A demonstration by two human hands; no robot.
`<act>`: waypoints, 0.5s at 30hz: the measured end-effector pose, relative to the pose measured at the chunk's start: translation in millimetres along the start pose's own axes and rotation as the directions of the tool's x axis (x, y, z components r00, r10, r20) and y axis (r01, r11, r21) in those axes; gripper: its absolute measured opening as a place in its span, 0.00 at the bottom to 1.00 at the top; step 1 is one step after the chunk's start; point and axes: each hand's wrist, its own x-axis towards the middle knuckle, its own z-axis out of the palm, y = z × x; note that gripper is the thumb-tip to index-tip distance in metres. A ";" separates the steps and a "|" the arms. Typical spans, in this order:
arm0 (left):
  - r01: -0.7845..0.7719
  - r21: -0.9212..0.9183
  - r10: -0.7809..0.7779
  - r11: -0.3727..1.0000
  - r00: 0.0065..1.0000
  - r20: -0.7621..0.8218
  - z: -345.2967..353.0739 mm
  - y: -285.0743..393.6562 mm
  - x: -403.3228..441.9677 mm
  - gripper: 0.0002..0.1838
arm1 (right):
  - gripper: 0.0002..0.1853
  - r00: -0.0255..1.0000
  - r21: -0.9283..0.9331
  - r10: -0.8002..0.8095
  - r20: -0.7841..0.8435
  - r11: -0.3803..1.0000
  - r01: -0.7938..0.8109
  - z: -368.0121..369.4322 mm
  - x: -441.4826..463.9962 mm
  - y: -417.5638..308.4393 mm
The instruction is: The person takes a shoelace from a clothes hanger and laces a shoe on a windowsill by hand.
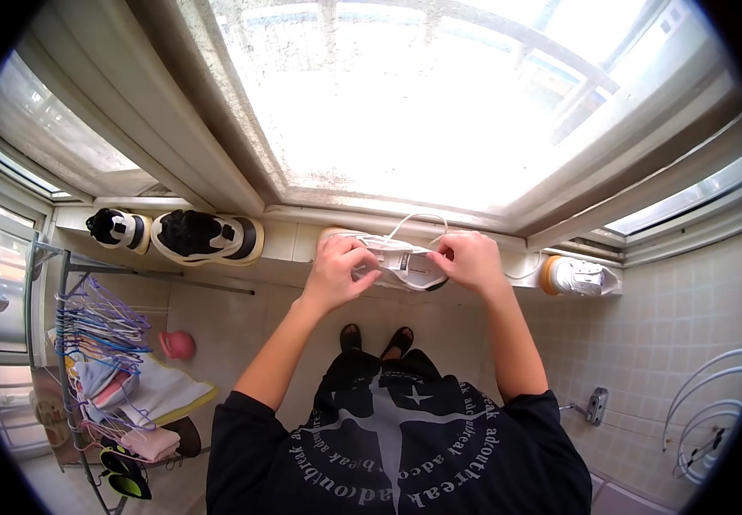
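While both hands (404,264) grip a shoe (401,260), white lace (414,217) looped

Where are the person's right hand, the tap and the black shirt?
Right hand (472,263): head view, back of the hand.
Tap (597,406): head view, its metal body.
Black shirt (384,421): head view, grey print on the front.

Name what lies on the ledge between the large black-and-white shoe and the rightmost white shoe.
In the head view, another white shoe lies there, with the left hand and right hand at it, and looped lace.
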 end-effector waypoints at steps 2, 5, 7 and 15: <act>0.001 -0.020 -0.002 1.000 0.999 -0.034 -1.6 4.3 1.3 0.07 | 0.14 1.000 0.111 0.002 -0.015 0.994 0.000 -6.1 -2.5 -4.4; 0.047 -0.138 -0.059 0.989 0.995 -0.084 -1.8 17.0 6.3 0.05 | 0.15 1.000 0.445 0.004 0.027 0.895 -0.016 -15.5 -3.9 -16.4; 0.146 -0.312 -0.165 0.939 0.986 -0.033 -3.7 33.2 13.9 0.06 | 0.14 0.996 0.640 -0.021 0.088 0.767 -0.040 -19.7 -2.3 -28.9; 0.095 -0.291 -0.068 0.952 0.992 0.102 -9.6 47.9 44.9 0.08 | 0.12 0.994 0.730 -0.032 0.105 0.681 -0.056 -21.1 -6.2 -47.8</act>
